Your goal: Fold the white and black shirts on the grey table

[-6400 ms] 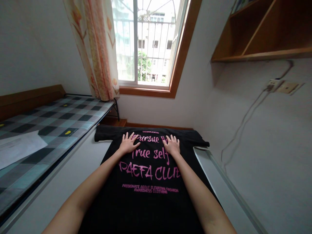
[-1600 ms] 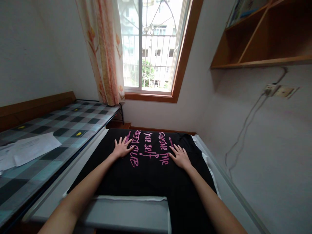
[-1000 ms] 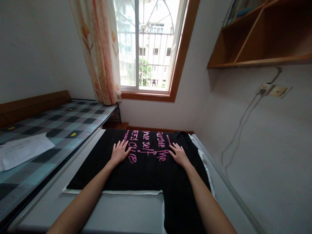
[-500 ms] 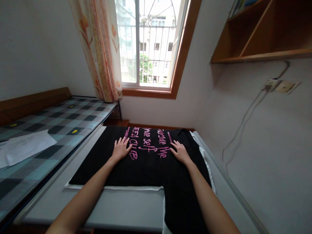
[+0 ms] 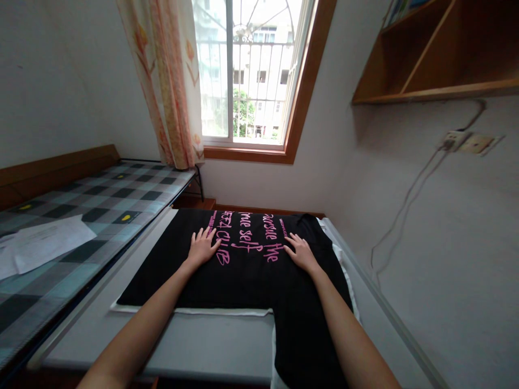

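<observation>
A black shirt (image 5: 239,281) with pink lettering lies spread flat on a pale grey tabletop (image 5: 227,337), white edging showing along its borders. One sleeve hangs toward me at the lower right. My left hand (image 5: 201,247) rests palm down on the fabric, fingers spread, beside the left block of letters. On the right, my right hand (image 5: 300,253) lies flat with its fingers apart, touching the cloth near the words at the collar end. Neither hand grips anything.
To the left stands a bed with a checked cover (image 5: 93,216) and white papers (image 5: 51,243) on it. A curtain (image 5: 174,86) hangs by the window (image 5: 259,81). At right are a wooden shelf (image 5: 438,92), a wall socket (image 5: 456,140) and a dangling cable (image 5: 399,208).
Both hands keep their places on the shirt. The whole view shifts very slightly; nothing else visibly differs.
</observation>
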{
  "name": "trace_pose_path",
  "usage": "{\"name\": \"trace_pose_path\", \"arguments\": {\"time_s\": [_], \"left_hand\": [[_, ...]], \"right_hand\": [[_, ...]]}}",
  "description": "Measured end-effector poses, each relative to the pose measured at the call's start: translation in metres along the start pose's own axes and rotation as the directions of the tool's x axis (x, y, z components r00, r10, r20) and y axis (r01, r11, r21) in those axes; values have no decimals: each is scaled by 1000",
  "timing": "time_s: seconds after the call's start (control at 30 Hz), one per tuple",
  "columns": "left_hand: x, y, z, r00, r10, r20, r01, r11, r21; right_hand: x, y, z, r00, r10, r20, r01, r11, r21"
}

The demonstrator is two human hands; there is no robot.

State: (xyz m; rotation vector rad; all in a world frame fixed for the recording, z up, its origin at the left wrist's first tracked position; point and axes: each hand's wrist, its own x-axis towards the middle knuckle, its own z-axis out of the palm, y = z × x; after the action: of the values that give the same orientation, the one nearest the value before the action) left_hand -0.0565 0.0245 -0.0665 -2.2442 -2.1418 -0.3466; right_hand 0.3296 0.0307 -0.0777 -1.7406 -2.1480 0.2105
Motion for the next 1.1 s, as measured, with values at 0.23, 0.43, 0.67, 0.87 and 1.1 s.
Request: {"name": "trace_pose_path", "arguments": {"time_s": [0.23,0.43,0.67,0.87,1.1], "left_hand": [[0,0,0,1000,-1,-5,1,1000,2],[0,-1,0,1000,3,0,-3,1000,-4],[0,0,0,1000,-3,6,3,1000,-10],[1,0,0,1000,-8,9,8,1000,-8],[0,0,1,1000,-1,-5,1,1000,-5]], "right_hand": [[0,-1,-1,1000,5,8,-5,1000,-3],[-1,-2,-2,1000,6,14,-6,1000,-3],[0,-1,-2,1000,11,14,-11,1000,2],[0,1,0,1000,-2,9,2,1000,-10],[0,2,1,1000,3,6,-2,1000,-7]]}}
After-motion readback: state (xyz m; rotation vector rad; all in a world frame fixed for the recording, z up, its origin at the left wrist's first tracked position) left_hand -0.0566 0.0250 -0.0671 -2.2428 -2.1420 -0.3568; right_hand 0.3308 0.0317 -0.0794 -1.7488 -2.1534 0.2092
